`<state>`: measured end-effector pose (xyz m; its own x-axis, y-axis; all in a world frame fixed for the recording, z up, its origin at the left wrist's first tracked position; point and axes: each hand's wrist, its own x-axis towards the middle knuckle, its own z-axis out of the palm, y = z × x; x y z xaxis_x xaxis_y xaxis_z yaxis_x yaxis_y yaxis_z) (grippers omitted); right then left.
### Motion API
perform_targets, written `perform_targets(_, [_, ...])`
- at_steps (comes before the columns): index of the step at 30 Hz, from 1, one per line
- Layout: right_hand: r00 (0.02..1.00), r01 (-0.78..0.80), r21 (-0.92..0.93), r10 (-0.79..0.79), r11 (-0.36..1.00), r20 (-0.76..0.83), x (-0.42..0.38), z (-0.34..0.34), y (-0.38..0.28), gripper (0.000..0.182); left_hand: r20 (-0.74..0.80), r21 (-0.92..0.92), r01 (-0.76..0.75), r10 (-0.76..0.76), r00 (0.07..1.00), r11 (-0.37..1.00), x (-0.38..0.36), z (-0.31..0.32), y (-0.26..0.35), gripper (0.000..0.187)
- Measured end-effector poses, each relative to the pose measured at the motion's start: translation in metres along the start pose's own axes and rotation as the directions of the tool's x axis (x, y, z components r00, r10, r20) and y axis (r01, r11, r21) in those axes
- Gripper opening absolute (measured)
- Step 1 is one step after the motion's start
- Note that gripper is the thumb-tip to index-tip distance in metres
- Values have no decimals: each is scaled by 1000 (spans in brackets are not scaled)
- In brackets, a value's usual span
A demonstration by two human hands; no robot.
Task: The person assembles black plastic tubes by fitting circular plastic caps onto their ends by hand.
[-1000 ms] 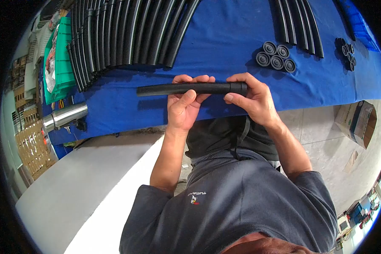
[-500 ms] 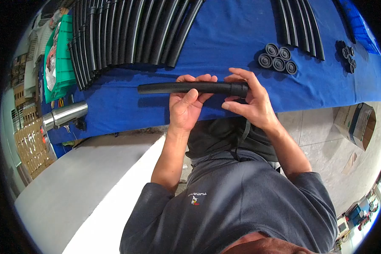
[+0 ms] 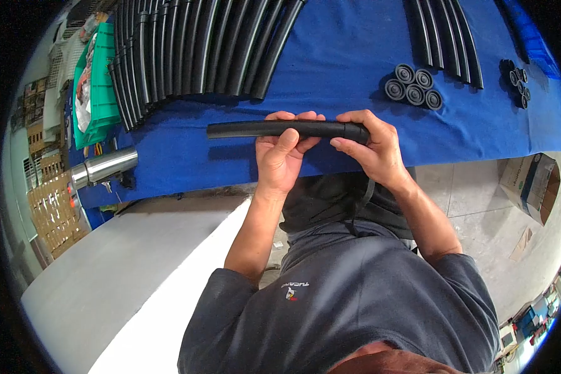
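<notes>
Level above the near edge of the blue cloth, a black tube (image 3: 237, 129) lies across both my hands. My left hand (image 3: 279, 161) is wrapped round its middle, thumb on the near side and fingertips on the far side. Around the collar-like right end closes my right hand (image 3: 380, 144), thumb below and fingers above. The very tip of that end is partly hidden by the right hand. Farther back to the right, a cluster of round black ringed caps (image 3: 414, 87) sits on the cloth.
Rows of long black tubes (image 3: 199, 56) fill the back left, with several more tubes (image 3: 449, 43) at the back right. A green bin (image 3: 103, 93) and a shiny metal cylinder (image 3: 111, 167) stand left. Small black parts (image 3: 517, 81) lie far right. A cardboard box (image 3: 530, 187) sits on the floor.
My right hand's fingers have closed in on the tube's right end, where they were wider apart before. The left hand keeps its hold. The whole view has shifted slightly.
</notes>
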<state>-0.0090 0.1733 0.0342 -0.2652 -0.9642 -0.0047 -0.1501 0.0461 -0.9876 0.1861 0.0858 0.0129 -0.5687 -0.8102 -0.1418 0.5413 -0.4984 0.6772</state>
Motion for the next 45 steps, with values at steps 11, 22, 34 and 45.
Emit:
perform_targets(11, [993, -88, 255, 64, 963, 104, 6, -8, 0, 33, 60, -66, 43, -39, 997, 997, 0, -4, 3, 35])
perform_targets(22, [991, -120, 328, 90, 937, 103, 4, -20, 4, 23, -88, -184, -54, 38, 995, 981, -21, -35, 66, 38])
perform_targets(34, [971, -5, 336, -76, 942, 227, 4, -22, 0, 28, 135, 974, -212, -542, 829, -81, 2, 43, 116, 56])
perform_targets(45, [948, -190, 318, 90, 929, 305, 3, -22, -7, 24, 105, 994, -71, -532, 840, 85, -6, 21, 101, 51])
